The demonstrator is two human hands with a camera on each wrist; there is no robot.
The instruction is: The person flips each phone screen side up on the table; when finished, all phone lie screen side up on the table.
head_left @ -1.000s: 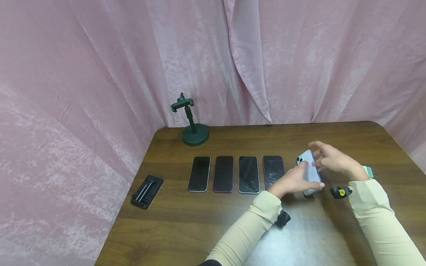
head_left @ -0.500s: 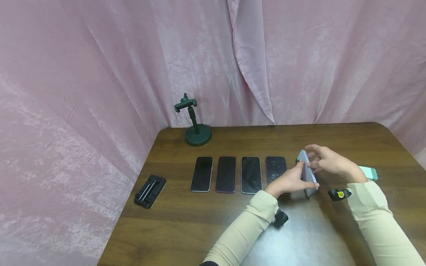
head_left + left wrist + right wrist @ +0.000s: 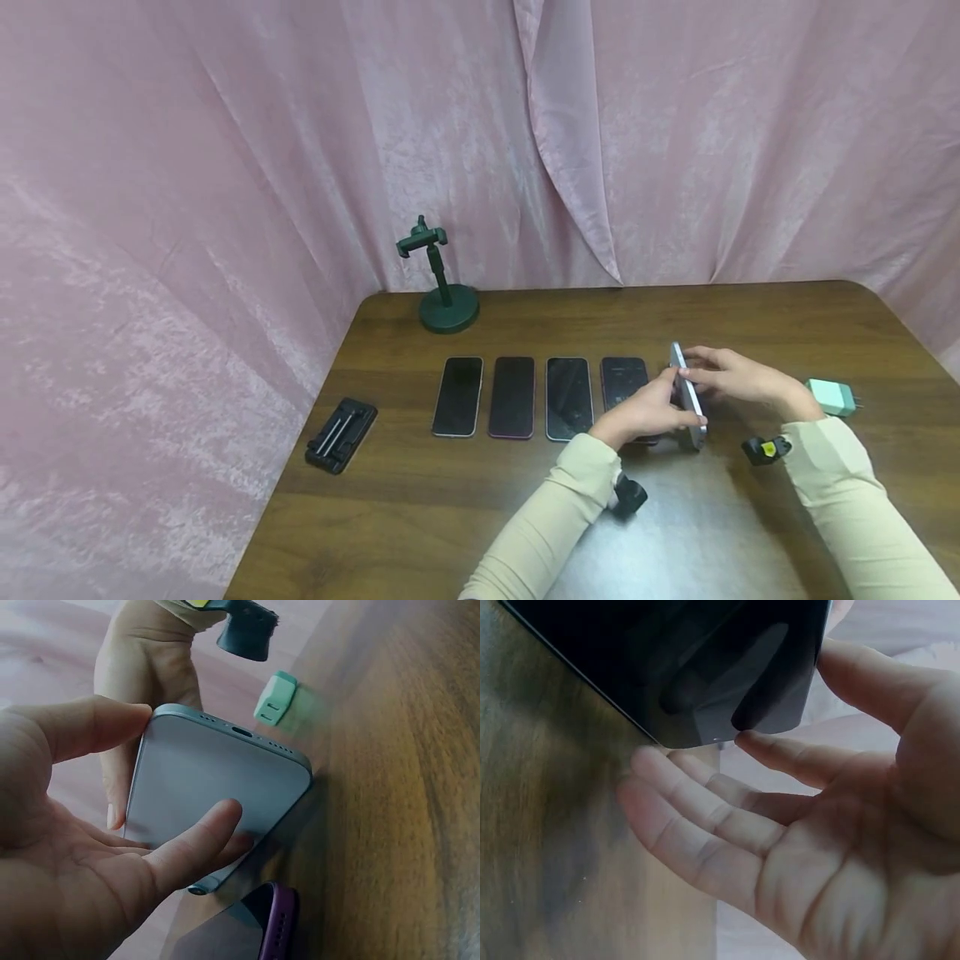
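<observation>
A light-blue smartphone (image 3: 688, 396) stands steeply tilted on its long edge, close over the table at the right. My left hand (image 3: 645, 408) grips it: in the left wrist view the thumb is at the corner by the charging port and the fingers lie along the pale back (image 3: 195, 761). My right hand (image 3: 738, 379) holds the far end; in the right wrist view, thumb and index finger meet the edges of the dark screen (image 3: 705, 667), while the other fingers extend below. Beside my left hand lies a smartphone (image 3: 622, 379) face up, partly covered by that hand.
Further left, smartphones (image 3: 568, 398) lie face up in a row. A black folding stand (image 3: 341, 435) lies at the left, and a green phone stand (image 3: 448, 308) rises at the back left. The mint charger plug (image 3: 828, 397) sits beyond my right wrist. Pink curtains (image 3: 480, 142) hang behind the table.
The light-blue smartphone has been turned from its back facing upward to nearly edge-on. Both hands have stayed on it, and the mint charger plug has come into fuller view.
</observation>
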